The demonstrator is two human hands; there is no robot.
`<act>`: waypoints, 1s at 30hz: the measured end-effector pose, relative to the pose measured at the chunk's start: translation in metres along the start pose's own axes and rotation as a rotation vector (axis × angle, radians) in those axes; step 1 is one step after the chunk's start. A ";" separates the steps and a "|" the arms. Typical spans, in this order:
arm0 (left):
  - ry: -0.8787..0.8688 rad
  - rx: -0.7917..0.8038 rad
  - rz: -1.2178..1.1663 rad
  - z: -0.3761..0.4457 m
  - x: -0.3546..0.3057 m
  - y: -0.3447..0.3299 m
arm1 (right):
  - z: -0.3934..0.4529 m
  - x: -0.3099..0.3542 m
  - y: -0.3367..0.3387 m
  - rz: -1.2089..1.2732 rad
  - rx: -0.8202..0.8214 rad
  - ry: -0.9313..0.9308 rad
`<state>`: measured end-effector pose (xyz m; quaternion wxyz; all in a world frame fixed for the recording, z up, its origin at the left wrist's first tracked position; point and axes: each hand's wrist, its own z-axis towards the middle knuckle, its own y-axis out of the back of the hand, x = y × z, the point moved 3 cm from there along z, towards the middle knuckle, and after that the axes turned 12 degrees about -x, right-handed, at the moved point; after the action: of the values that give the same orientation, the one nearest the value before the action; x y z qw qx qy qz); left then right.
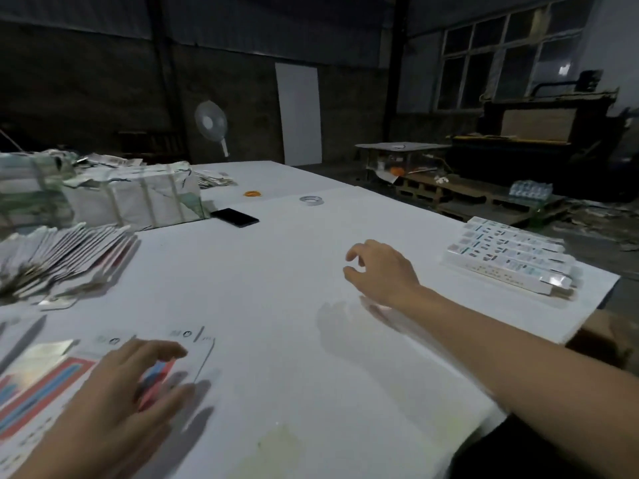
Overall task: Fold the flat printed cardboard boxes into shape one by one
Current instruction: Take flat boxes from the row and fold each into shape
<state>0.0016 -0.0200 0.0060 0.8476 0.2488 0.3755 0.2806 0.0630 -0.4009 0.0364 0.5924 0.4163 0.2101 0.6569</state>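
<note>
Your white tabletop (276, 271) fills most of the view, running from the near edge back toward a dim workshop wall. At its far left sit strapped bundles (138, 198) of wrapped stock, and in front of them a fanned stack of flat cartons (65, 257) leans along the left edge. On the right side, near the tabletop's edge, a neat row of folded boxes (508, 257) lies side by side, well apart from both of your hands.

At the near left a flat printed box (45, 382) with red and blue bands lies face up on the tabletop. Your left hand (117, 402) rests on its right end, fingers (166, 350) spread and nearly straight, pressing the card down rather than curling round it.

Your right hand (383, 271) hovers above the bare middle of the tabletop, casting a shadow below it. Its fingers are loosely curled and hold nothing; the thumb and forefinger stand slightly apart.

Farther back lie a black phone (235, 217) just beside the bundles, a roll of tape (311, 200) and, to the left of the tape, a small orange ring (253, 193).
</note>
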 end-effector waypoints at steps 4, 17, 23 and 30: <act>0.051 0.240 0.242 -0.004 0.002 -0.008 | -0.024 0.101 -0.009 0.284 0.125 0.088; 0.158 0.001 0.284 0.006 0.003 0.019 | -0.082 0.207 -0.055 0.900 0.035 0.062; 0.276 -0.450 -0.033 0.018 0.009 0.056 | -0.084 0.200 -0.066 1.122 0.174 -0.127; 0.528 -0.333 -0.662 0.013 0.008 0.026 | -0.092 0.209 -0.061 1.336 0.395 -0.111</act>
<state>0.0086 0.0008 0.0263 0.7953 -0.1045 0.5878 0.1048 0.0372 -0.1684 -0.0003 -0.0154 0.5892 -0.0059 0.8078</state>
